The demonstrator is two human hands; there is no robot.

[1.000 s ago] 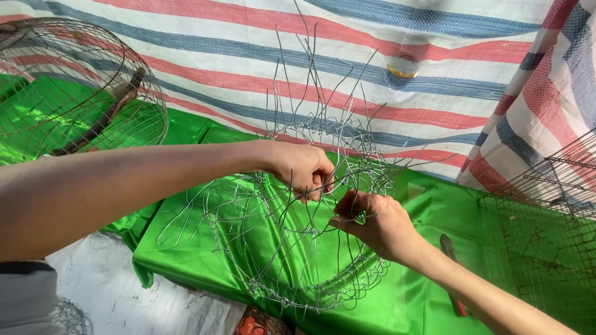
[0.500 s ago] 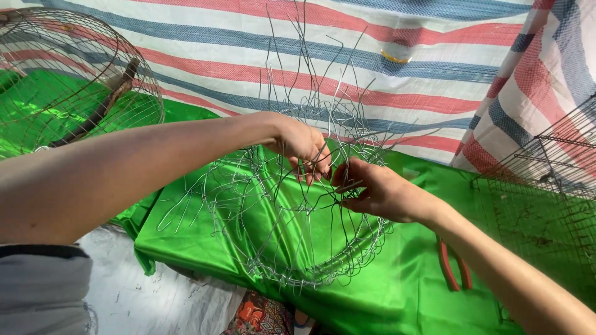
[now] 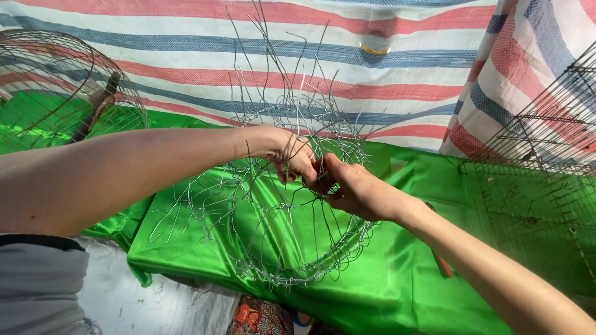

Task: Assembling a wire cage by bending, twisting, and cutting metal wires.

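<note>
**Handling a Half-Woven Wire Basket Frame**

The wire frame (image 3: 273, 205) sits above a green satin cloth (image 3: 385, 291), near the middle of the view, with its round rim low and many loose wire ends standing up toward the striped tarp (image 3: 372, 56). The left hand (image 3: 297, 156) and right hand (image 3: 351, 189) meet at one point inside the weave, fingertips almost touching. Both hands are closed in a pinch on thin wire strands; exactly which strand each finger holds cannot be told.

Handling judgement: the frame looks light and open, springy rather than rigid. Single strands likely bend under slight force, while the doubled rim probably resists better. Free ends appear sharp and may prick or snag the cloth. The bare wire is smooth and thin, so a fingertip pinch close to a crossing gives the best control.

To lift or turn the piece, take hold at the rim.

A finished round wire cage (image 3: 62, 93) stands at far left; a square mesh cage (image 3: 546, 155) stands at right.
</note>
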